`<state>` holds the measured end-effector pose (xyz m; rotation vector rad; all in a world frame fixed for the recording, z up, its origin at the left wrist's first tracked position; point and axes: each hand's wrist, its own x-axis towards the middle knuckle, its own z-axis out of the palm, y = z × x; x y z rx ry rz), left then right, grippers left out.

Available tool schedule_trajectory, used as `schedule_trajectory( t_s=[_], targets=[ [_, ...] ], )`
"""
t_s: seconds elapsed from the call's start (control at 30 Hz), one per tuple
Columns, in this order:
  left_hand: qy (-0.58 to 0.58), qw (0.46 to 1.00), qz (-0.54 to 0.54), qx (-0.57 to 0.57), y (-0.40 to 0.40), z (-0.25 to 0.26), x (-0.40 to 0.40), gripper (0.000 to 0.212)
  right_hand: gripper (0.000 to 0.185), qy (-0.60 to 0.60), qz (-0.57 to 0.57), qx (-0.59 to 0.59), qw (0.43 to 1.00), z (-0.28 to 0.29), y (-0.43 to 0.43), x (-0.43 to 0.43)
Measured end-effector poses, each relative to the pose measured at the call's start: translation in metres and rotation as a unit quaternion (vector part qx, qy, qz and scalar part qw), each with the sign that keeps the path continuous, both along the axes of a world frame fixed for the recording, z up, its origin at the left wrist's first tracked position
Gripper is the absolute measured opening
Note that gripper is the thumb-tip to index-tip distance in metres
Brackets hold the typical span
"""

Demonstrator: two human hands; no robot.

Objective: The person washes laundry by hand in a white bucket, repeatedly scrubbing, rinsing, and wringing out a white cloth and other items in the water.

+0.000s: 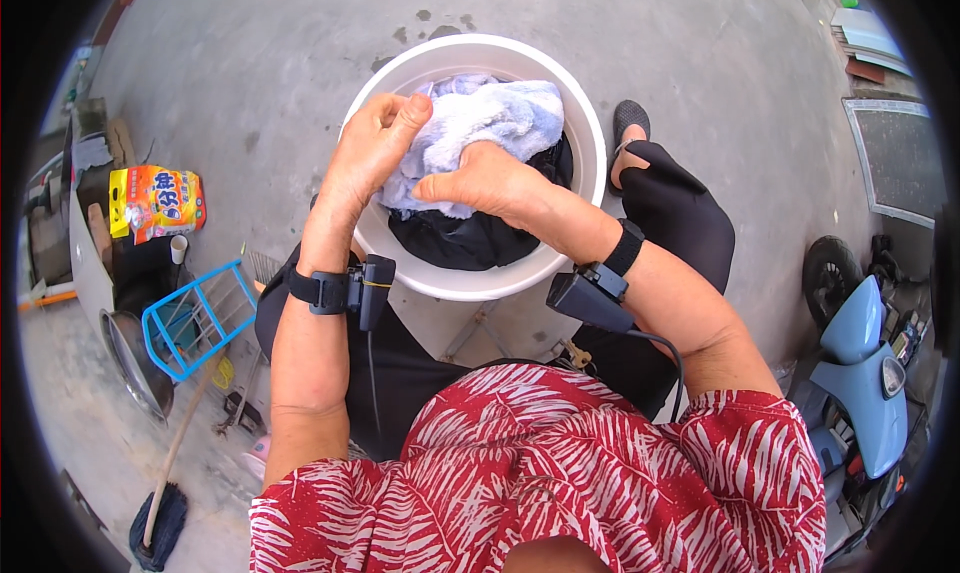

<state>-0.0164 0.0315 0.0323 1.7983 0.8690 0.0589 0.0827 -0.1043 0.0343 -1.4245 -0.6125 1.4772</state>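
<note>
In front of me a round white plastic tub (pixel 475 293) stands on the concrete floor. A fluffy pale blue and white cloth (pixel 495 115) lies in it, on top of black fabric (pixel 465 241). My left hand (pixel 382 142) is over the tub's left side, at the cloth's left edge, thumb and fingers curled near each other; whether it pinches any cloth is unclear. My right hand (pixel 484 179) reaches onto the middle of the cloth, thumb spread to the left, its fingers partly hidden in the folds. Both wrists carry strapped devices with cables.
At the left are an orange and yellow detergent bag (pixel 166 202), a white cup (pixel 178 249), a blue-framed rack (pixel 199 318), a metal basin (pixel 135 363) and a mop (pixel 161 513). A light blue scooter (pixel 862 393) stands at the right. Wet spots mark the floor beyond the tub.
</note>
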Motion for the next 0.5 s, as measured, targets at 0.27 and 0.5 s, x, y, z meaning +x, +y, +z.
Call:
schedule_trajectory(
  t_s=[0.27,0.5],
  targets=[
    [-0.010,0.985,-0.050,-0.166,-0.013,0.004,0.005,0.043,0.054,-0.018,0.177,0.061,0.982,0.007,-0.004,-0.006],
    [-0.296,0.917,0.070,-0.259,-0.005,0.012,0.000,0.031,0.039,0.479,-0.264,-0.048,0.836,-0.035,-0.007,0.020]
  ],
)
